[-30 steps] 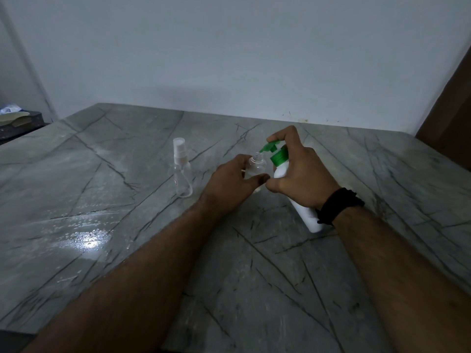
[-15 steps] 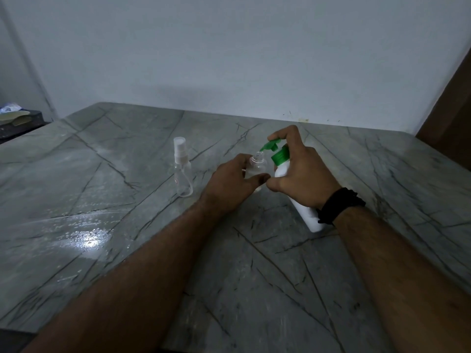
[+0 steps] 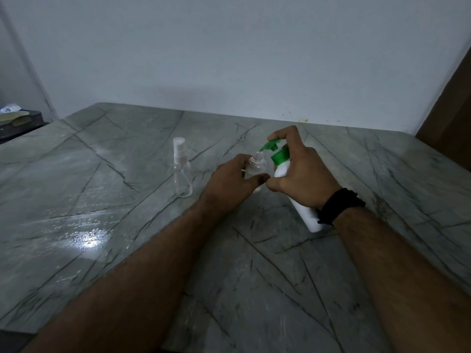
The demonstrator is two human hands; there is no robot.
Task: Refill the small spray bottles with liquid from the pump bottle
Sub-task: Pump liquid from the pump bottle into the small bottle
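Clear plastic, a capped spray bottle point(image 3: 181, 169) stands alone at left on the counter point(image 3: 102, 200). Beside it the left hand point(image 3: 230, 184) grips an uncapped small bottle point(image 3: 257, 165). The right hand point(image 3: 303, 174) holds the tilted pump bottle point(image 3: 298, 197), one finger on its green pump point(image 3: 270, 146) over the open neck.

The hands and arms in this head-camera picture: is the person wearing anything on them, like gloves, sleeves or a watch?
No gloves and no sleeves: both forearms are bare up to the picture's edge, with some hair showing. The left hand wears nothing visible. The right hand has a black band round its wrist, wide and dark; whether it is a watch or a plain strap cannot be told. No rings can be made out.
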